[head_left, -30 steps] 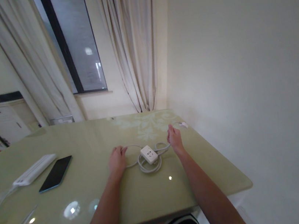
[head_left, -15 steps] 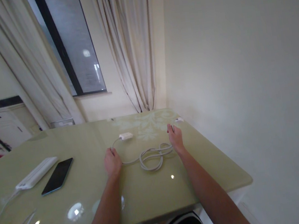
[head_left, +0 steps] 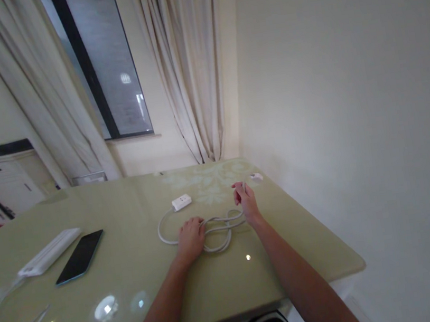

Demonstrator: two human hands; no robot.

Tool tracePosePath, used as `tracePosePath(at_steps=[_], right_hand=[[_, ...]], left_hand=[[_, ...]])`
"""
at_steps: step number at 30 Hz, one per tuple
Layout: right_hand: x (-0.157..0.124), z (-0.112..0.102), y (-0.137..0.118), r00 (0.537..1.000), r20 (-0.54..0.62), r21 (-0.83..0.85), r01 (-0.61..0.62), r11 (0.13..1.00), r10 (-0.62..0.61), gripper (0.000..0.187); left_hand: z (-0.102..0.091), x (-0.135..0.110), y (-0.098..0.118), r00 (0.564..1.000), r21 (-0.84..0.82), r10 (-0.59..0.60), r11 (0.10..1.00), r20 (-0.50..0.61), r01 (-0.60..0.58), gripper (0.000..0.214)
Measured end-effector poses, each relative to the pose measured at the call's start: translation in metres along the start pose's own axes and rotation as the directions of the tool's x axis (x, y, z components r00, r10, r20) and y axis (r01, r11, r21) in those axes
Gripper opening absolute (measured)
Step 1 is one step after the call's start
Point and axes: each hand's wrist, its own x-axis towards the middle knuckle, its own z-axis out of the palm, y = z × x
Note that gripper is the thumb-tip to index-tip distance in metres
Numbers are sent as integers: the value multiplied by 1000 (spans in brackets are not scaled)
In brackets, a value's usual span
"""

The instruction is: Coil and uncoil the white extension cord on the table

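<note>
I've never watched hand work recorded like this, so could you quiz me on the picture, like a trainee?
1. True or false: the dark phone lies beside the long white device on the table.
2. Which is nearest the left hand: A) a curtain, B) the pale cord, or C) the window?
3. Fill in: the small white socket block lies farther from the person than the ____ hand, the nearer of the two to it.

Key: 1 true; 2 B; 3 left.

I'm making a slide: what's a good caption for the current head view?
Left hand at a looped cord, right hand holding it; socket beyond, phone at left.
</note>
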Motion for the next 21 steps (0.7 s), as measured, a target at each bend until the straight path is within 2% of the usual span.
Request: tracePosePath(at_steps=[2, 4, 7, 9, 12, 14, 18, 19, 21], right_hand=[[-1, 2, -2, 999, 49, 76, -9, 997, 5, 36], [-5, 5, -5, 994, 104, 65, 7, 998, -13, 34], [-13, 10, -9, 979, 203, -12, 36, 999, -33, 39], [-18, 13, -9, 971, 236, -97, 71, 993, -46, 46], [-22, 18, -7, 971, 232, -178, 96, 979, -53, 50], [-24, 23, -4, 976, 218, -128, 57, 990, -28, 50], [-30, 36, 2, 975, 218, 9, -42, 999, 39, 52], [-31, 40, 3, 972, 226, 22, -63, 998, 57, 52], [-32, 47, 7, 964, 249, 33, -104, 994, 93, 52]], left_hand=[[-2, 4, -7, 995, -170, -65, 984, -77, 51, 26], [-6, 8, -12, 970, -328, -168, 939, -174, 103, 28], [-14, 11, -11, 906, -432, -280, 893, -317, 124, 32], [-21, 11, -9, 879, -475, -312, 872, -361, 115, 39], [-29, 9, -7, 903, -567, -334, 813, -270, 131, 57], [-31, 8, -7, 927, -595, -312, 792, -206, 134, 63], [-29, 11, -8, 951, -654, -207, 756, -231, 6, 50], [-28, 12, -7, 952, -701, -206, 713, -227, -13, 49], [-26, 13, -5, 955, -823, -255, 568, -149, 23, 51]])
